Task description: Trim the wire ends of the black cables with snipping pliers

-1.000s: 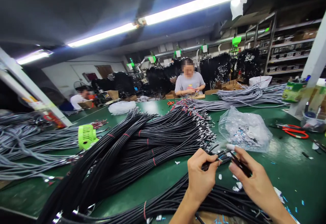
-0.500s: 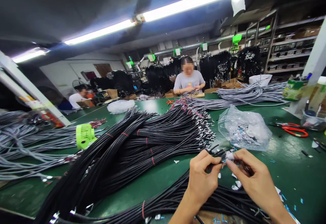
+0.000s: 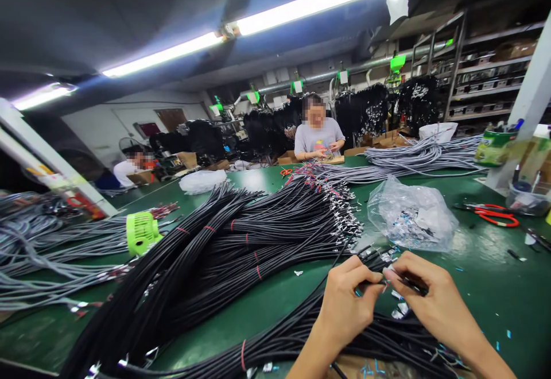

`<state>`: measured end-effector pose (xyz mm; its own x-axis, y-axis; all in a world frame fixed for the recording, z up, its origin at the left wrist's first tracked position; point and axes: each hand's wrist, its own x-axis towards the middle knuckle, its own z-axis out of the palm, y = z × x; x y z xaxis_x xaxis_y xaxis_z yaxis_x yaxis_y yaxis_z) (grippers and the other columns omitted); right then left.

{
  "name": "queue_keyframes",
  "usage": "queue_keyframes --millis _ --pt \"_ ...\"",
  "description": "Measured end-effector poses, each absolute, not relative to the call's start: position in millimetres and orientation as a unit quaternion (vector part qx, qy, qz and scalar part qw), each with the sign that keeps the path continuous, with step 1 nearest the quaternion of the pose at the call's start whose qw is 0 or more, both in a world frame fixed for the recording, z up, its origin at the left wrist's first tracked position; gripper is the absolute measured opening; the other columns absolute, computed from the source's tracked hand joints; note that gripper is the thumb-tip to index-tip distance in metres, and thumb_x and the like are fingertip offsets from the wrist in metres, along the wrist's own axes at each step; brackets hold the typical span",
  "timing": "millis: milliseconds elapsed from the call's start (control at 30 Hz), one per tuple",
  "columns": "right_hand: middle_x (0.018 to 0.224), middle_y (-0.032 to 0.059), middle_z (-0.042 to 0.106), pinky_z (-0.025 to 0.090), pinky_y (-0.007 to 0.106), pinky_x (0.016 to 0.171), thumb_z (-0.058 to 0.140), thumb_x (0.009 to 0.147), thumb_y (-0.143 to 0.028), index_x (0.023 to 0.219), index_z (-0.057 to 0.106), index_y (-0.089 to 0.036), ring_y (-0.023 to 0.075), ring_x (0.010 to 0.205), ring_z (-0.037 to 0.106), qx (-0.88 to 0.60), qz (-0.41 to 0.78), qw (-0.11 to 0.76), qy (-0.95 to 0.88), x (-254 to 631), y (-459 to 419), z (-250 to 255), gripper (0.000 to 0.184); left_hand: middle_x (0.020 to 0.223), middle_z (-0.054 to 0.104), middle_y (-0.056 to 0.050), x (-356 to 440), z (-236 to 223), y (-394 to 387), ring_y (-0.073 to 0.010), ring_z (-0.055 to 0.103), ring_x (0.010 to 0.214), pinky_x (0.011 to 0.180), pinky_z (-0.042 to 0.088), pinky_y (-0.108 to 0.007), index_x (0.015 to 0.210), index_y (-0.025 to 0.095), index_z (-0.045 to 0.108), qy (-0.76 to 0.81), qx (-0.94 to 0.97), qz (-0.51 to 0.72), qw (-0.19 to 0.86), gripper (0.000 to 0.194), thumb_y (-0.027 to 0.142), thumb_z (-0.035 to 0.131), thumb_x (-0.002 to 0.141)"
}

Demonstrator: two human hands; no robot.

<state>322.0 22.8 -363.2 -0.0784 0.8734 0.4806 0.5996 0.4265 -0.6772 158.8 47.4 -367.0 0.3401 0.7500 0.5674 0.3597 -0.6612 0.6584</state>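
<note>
Right hand (image 3: pixel 430 296) has drawn closer to the left hand (image 3: pixel 348 301); both pinch 1 cable end (image 3: pixel 384 283) between fingertips, seemingly unfinished. Beyond the grip, bundled black cables (image 3: pixel 279 235) show white ends (image 3: pixel 346 215), apparently done.

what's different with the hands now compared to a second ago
The left hand has shifted right, and the right hand has drawn its forefinger and thumb together beside the left hand's fingertips. No letting go shows; the dark tool stays in the right hand. The black cables and plastic bag lie as they were.
</note>
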Motion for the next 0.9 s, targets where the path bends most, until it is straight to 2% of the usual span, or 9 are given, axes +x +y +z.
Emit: queue_keyframes --millis 233,300,400,500,733,900 --pt "0.064 -0.0011 0.050 0.034 0.024 0.052 0.048 0.072 -0.006 0.061 0.042 -0.020 0.0149 0.059 0.048 -0.510 0.144 0.381 -0.758 326.1 18.9 -358.8 0.019 0.072 0.063 -0.002 159.8 -371.8 47.8 -0.0138 0.055 0.062 0.056 0.040 -0.023 0.068 0.018 0.069 0.333 0.819 0.392 0.254 0.013 0.004 0.067 0.069" --pt "0.063 -0.0012 0.051 0.034 0.024 0.052 0.049 0.072 -0.006 0.061 0.044 -0.020 0.0150 0.058 0.049 -0.515 0.152 0.385 -0.751 325.9 19.9 -359.9 0.018 0.072 0.062 -0.002 160.0 -372.3 47.8 -0.0137 0.055 0.062 0.056 0.040 -0.023 0.068 0.018 0.069 0.335 0.820 0.389 0.255 0.014 0.004 0.067 0.069" --pt "0.064 -0.0007 0.057 0.038 0.025 0.053 0.052 0.081 -0.019 0.067 0.056 -0.021 0.0159 0.058 0.052 -0.526 0.183 0.399 -0.729 327.3 22.9 -362.7 0.015 0.068 0.059 -0.002 160.0 -370.8 48.6 -0.0127 0.052 0.059 0.053 0.037 -0.022 0.068 0.017 0.069 0.349 0.808 0.407 0.243 0.013 0.005 0.067 0.069" --pt "0.063 -0.0006 0.059 0.038 0.025 0.053 0.053 0.084 -0.027 0.068 0.061 -0.021 0.0162 0.058 0.053 -0.531 0.203 0.379 -0.730 330.4 25.2 -363.6 0.018 0.064 0.055 -0.001 160.1 -369.4 50.0 -0.0115 0.049 0.056 0.049 0.033 -0.022 0.069 0.016 0.069 0.361 0.799 0.424 0.227 0.010 0.006 0.067 0.069" --pt "0.060 -0.0022 0.052 0.031 0.024 0.052 0.050 0.075 -0.010 0.059 0.048 -0.019 0.0143 0.057 0.047 -0.518 0.172 0.332 -0.770 332.5 19.8 -354.2 0.018 0.066 0.058 -0.001 158.2 -371.0 50.7 -0.0107 0.048 0.055 0.050 0.032 -0.022 0.068 0.015 0.069 0.339 0.820 0.377 0.267 0.010 0.005 0.068 0.068" --pt "0.061 -0.0035 0.054 0.030 0.023 0.054 0.051 0.069 -0.003 0.058 0.052 -0.018 0.0128 0.059 0.046 -0.473 0.221 0.302 -0.797 331.4 13.8 -346.9 0.019 0.056 0.052 0.002 154.9 -364.5 50.8 -0.0100 0.045 0.052 0.048 0.029 -0.022 0.057 0.015 0.068 0.299 0.846 0.321 0.304 0.012 0.006 0.074 0.063"
